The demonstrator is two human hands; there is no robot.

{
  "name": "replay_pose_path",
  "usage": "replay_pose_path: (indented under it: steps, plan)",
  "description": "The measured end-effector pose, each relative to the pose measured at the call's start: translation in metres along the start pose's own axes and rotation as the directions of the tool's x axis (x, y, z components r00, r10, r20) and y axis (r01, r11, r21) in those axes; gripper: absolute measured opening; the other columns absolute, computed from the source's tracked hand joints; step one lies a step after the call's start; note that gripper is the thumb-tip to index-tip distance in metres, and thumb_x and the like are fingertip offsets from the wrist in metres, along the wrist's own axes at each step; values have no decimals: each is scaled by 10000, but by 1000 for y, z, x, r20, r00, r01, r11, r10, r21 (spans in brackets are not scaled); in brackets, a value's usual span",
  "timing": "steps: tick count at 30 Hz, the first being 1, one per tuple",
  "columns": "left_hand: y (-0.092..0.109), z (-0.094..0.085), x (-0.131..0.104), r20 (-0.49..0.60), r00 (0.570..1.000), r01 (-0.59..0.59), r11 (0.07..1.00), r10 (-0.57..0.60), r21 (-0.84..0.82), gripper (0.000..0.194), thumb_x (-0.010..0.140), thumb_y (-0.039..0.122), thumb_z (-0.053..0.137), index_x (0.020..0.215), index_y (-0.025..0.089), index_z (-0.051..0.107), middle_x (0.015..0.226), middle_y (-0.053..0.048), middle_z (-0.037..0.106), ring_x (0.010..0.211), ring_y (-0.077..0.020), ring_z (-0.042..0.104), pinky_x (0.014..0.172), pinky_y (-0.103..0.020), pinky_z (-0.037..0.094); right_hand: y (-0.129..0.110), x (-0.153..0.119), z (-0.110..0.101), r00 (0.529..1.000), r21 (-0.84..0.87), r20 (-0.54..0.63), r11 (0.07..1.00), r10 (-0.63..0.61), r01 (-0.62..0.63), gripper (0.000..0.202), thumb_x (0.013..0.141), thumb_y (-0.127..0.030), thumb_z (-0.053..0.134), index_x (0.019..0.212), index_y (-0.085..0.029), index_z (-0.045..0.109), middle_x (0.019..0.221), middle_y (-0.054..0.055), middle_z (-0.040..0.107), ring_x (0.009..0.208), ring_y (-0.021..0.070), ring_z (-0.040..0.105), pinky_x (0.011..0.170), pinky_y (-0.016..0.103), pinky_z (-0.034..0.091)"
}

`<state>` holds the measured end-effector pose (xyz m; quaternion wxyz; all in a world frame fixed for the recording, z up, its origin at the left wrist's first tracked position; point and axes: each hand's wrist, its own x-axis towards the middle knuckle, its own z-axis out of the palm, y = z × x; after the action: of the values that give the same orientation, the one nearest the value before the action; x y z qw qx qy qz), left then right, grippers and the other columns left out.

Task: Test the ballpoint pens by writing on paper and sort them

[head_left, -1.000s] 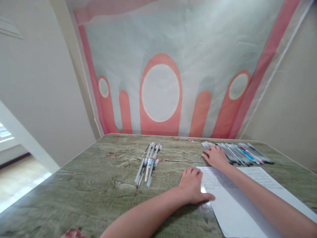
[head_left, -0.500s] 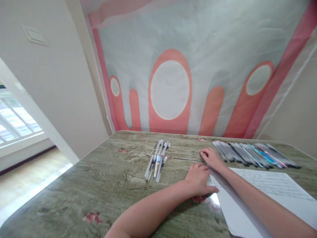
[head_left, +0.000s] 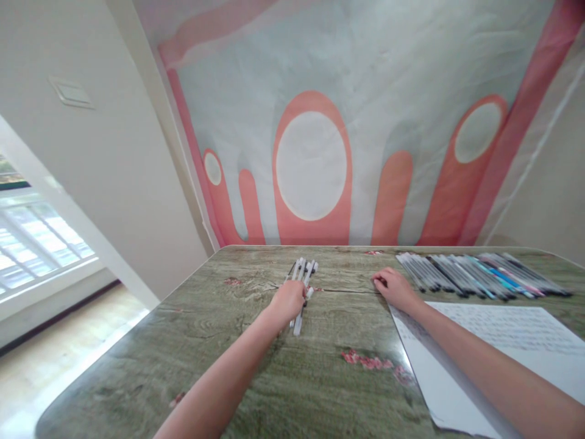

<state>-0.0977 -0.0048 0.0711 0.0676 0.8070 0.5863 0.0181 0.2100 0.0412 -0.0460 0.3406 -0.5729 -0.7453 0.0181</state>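
Observation:
My left hand point(head_left: 287, 300) is over a small pile of clear-barrelled pens point(head_left: 300, 268) in the middle of the table. Its fingers curl down around a pen in the pile, though the hand itself hides most of that pen. White ends of other pens show beyond the knuckles, and barrels stick out on the near side. My right hand point(head_left: 393, 286) rests on the table with its fingers curled in and nothing visible in them. Its forearm lies across a sheet of written paper point(head_left: 498, 329).
A long row of pens point(head_left: 457, 277), mostly clear with dark ends and a few blue or pink, lies at the back right. The wood-patterned table point(head_left: 219, 341) meets a pink and grey wall covering point(head_left: 311, 231) behind.
My left hand has moved left and away from the paper's edge onto the small pen pile, its fingers now curled. My right hand stays in place. The view has shifted slightly.

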Motion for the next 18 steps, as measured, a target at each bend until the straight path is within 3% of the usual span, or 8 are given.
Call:
replay_pose_path:
  steps: [3,6,18]
  plan:
    - [-11,16,-8,-83,996,-29,999,31,26,164,703,187,480,812,165,599,856,-73,632,843,-185,571,747,-248,404,-3,0,-1,1000,-2,-9,1000,-5,5,186,741,-203,454,781,-169,632,766,55,573,753,172,517,722,282,377]
    - [-9,26,-11,-129,991,-28,998,34,52,161,701,220,500,827,164,583,874,-77,619,845,-192,565,749,-257,401,-4,-1,-2,1000,-1,-5,1000,-10,10,187,743,-200,453,787,-171,632,771,54,574,751,172,517,724,284,378]
    - [3,35,-10,-100,995,2,999,4,53,221,737,189,461,931,168,563,917,-103,617,877,-211,568,764,-284,403,-1,-2,1,1000,2,5,1000,-20,20,194,750,-201,449,815,-176,630,783,51,564,749,168,510,720,287,380]
